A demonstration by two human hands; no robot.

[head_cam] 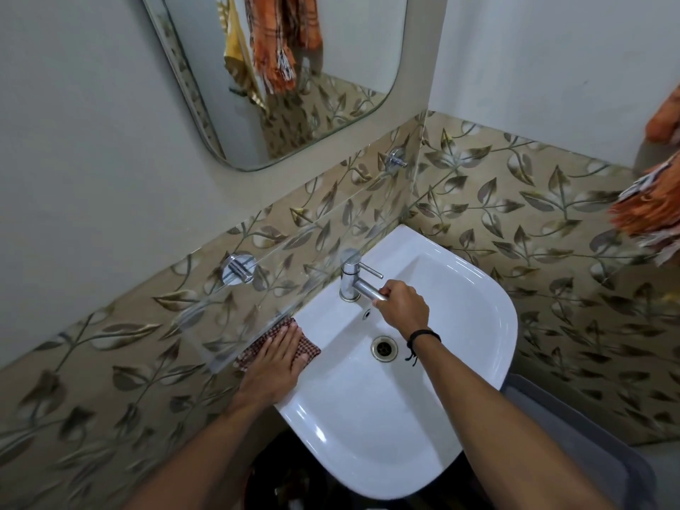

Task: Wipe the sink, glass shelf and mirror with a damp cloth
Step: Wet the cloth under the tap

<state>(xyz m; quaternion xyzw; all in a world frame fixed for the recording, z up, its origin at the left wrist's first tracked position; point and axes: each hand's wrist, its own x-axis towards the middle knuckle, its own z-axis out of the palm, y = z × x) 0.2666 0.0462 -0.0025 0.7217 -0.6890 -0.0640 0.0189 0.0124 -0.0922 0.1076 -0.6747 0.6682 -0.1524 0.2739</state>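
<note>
1. We see a household bathroom: a white ceramic sink (489,318) with a chrome tap (349,279) at its far rim.
2. We note a wall mirror (342,49) above a glass shelf (279,259).
3. Leaf-patterned tiles (515,215) line the walls; a fringed orange towel (651,215) hangs at right.

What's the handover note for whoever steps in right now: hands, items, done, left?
Left hand: pressed flat on the checked cloth at the left rim of the sink.
Right hand: grips the spout of the tap.
Glass shelf sits above the cloth; mirror on the wall.
Done: cannot tell, no wipe marks show.
Left: probably sink, shelf and mirror.
</note>
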